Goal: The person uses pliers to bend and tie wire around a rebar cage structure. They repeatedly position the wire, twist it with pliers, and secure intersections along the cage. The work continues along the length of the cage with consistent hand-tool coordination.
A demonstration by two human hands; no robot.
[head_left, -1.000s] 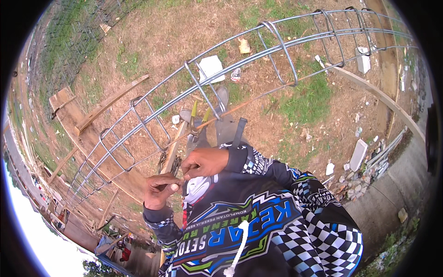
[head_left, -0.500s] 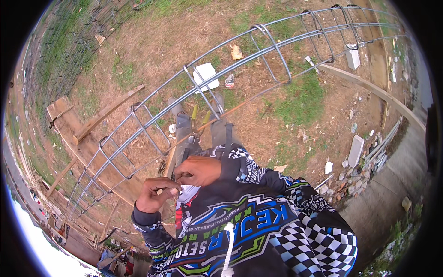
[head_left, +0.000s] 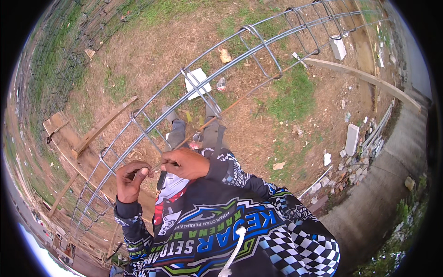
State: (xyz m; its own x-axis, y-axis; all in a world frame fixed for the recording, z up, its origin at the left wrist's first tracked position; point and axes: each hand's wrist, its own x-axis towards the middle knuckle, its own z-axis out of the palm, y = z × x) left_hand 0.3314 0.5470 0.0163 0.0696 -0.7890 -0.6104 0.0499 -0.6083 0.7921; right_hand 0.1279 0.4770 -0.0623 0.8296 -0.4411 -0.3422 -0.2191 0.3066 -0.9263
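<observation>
My left hand [head_left: 132, 179] is raised in front of my waist, thumb and forefinger pinched. Close beside it, my right hand [head_left: 188, 164] has its fingers curled in a pinch too. A short thin wire [head_left: 157, 167] appears to run between the fingertips, though most of it is hidden. Just beyond the hands, a long grey steel rebar cage [head_left: 266, 46] with rectangular stirrups crosses from lower left to upper right. One rusty-brown bar [head_left: 240, 102] runs along its near side. Yellow handles of a pliers-like tool [head_left: 201, 121] show by my legs.
Wooden planks [head_left: 106, 125] lie and lean at the left, below the cage. Another beam [head_left: 364, 76] reaches out at the right. White blocks [head_left: 352, 139] and rubble [head_left: 348, 171] lie beside a concrete strip [head_left: 392, 138]. More steel cages [head_left: 60, 60] lie on the grass at upper left.
Both hands have moved left and slightly up, nearer the cage, and the gap between them has widened. The whole view has shifted a little.
</observation>
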